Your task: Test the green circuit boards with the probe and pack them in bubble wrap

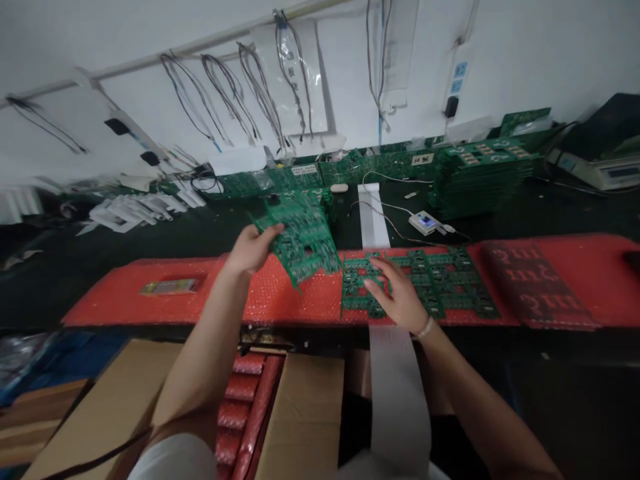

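My left hand (254,248) grips a green circuit board (307,243) by its left edge, thumb on top. The board is tilted and blurred, held above red bubble wrap (260,290). Over a flat panel of green circuit boards (457,283) on the bubble wrap, my right hand (397,293) has its fingers apart and holds nothing. Whether its fingertips touch the panel I cannot tell. To the right, another board shows dimly through a red bubble-wrap sleeve (537,283).
Behind stand a tall stack of circuit boards (483,177), a small device with a lit screen (425,222) and white plastic parts (135,210). Cables (260,87) hang from a rail. Below the bench edge are an open cardboard box (305,413) and rolled red bubble-wrap packs (243,400).
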`<action>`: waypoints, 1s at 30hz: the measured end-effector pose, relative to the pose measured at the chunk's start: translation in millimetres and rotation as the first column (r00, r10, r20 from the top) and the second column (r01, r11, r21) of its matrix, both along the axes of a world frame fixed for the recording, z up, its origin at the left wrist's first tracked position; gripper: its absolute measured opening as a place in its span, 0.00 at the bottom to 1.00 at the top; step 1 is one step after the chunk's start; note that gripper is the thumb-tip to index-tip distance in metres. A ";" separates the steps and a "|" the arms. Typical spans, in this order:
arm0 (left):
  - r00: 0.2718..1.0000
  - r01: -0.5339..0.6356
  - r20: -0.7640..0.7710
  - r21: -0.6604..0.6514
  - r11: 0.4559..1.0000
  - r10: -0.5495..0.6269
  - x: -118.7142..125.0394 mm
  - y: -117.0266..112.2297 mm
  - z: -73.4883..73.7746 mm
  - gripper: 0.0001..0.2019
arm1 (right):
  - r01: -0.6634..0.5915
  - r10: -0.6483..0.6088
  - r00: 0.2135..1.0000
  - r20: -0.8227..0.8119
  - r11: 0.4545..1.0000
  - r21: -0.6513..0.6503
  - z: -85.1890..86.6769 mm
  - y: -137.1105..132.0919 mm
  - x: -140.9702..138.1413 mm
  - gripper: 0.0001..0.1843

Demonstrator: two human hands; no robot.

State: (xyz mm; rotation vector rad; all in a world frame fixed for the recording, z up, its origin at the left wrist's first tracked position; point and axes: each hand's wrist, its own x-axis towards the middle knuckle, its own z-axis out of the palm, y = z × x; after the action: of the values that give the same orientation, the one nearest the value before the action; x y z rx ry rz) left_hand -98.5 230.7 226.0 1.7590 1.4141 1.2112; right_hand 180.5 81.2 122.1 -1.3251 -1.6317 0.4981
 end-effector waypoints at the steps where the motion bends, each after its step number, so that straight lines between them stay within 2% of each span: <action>1: 0.997 0.060 0.060 -0.107 0.992 -0.054 2.2 -12.3 -11.5 0.21 | -0.054 0.046 0.995 -0.090 0.995 -0.088 1.0 8.5 -15.6 0.29; 3: 0.973 0.167 0.206 -0.332 0.929 -0.102 6.2 -32.0 -35.1 0.22 | -0.128 0.093 0.982 -0.166 0.970 -0.209 -5.9 23.4 -44.8 0.33; 5: 0.941 0.217 0.334 -0.483 0.849 -0.050 4.7 -42.9 -54.8 0.22 | -0.134 0.097 0.981 -0.167 0.964 -0.228 -19.6 33.6 -67.5 0.35; 6: 0.932 0.214 0.361 -0.521 0.827 -0.014 0.5 -44.6 -62.3 0.22 | -0.132 0.093 0.979 -0.183 0.968 -0.216 -27.1 37.1 -76.1 0.35; 8: 0.927 0.174 0.371 -0.549 0.818 0.052 -14.9 -41.2 -73.3 0.23 | -0.123 0.071 0.960 -0.270 0.976 -0.181 -39.7 41.9 -88.8 0.34; 11: 0.940 0.045 0.314 -0.498 0.866 0.132 -50.1 -24.3 -84.2 0.24 | -0.054 -0.015 0.937 -0.350 0.981 -0.186 -47.1 46.8 -102.1 0.30; 13: 0.974 -0.050 0.174 -0.450 0.892 0.142 -73.5 -10.1 -91.2 0.24 | 0.016 -0.086 0.965 -0.249 0.963 -0.269 -43.6 48.1 -109.3 0.28; 15: 0.992 -0.118 -0.020 -0.423 0.898 0.121 -90.6 2.4 -98.6 0.24 | 0.084 -0.093 0.996 -0.008 0.931 -0.354 -36.3 46.5 -115.0 0.27; 16: 0.988 -0.146 -0.102 -0.417 0.897 0.114 -95.7 6.9 -102.3 0.24 | 0.123 -0.073 0.986 0.148 0.922 -0.366 -32.5 44.6 -117.3 0.25; 18: 0.960 -0.222 -0.244 -0.351 0.910 0.140 -99.0 10.5 -109.0 0.25 | 0.189 -0.038 0.900 0.434 0.931 -0.311 -27.4 39.2 -120.9 0.21; 20: 0.886 -0.275 -0.432 -0.189 0.943 0.172 -94.7 5.4 -114.2 0.28 | 0.180 -0.018 0.809 0.587 0.959 -0.219 -27.4 33.6 -123.8 0.21; 22: 0.754 -0.235 -0.637 -0.036 0.971 0.159 -86.0 -7.1 -118.0 0.30 | 0.084 0.042 0.783 0.621 0.982 -0.172 -32.0 29.6 -126.0 0.24; 24: 0.641 -0.156 -0.762 -0.012 0.988 0.092 -76.6 -22.5 -121.3 0.33 | -0.012 0.120 0.768 0.629 0.985 -0.173 -37.9 27.6 -126.5 0.29; 27: 0.544 -0.117 -0.838 -0.041 0.992 0.030 -66.8 -40.7 -126.6 0.37 | -0.054 0.175 0.733 0.657 0.978 -0.201 -42.4 26.0 -122.1 0.31; 30: 0.495 -0.143 -0.868 -0.027 0.989 0.047 -63.7 -47.8 -130.7 0.37 | -0.054 0.191 0.720 0.667 0.974 -0.221 -39.7 23.4 -111.6 0.30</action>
State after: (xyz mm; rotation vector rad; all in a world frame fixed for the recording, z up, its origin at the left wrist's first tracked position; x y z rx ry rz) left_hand -162.2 183.0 95.3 2.3775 2.0800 0.1674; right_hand 68.9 104.7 82.3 -1.6706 -2.3453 0.2384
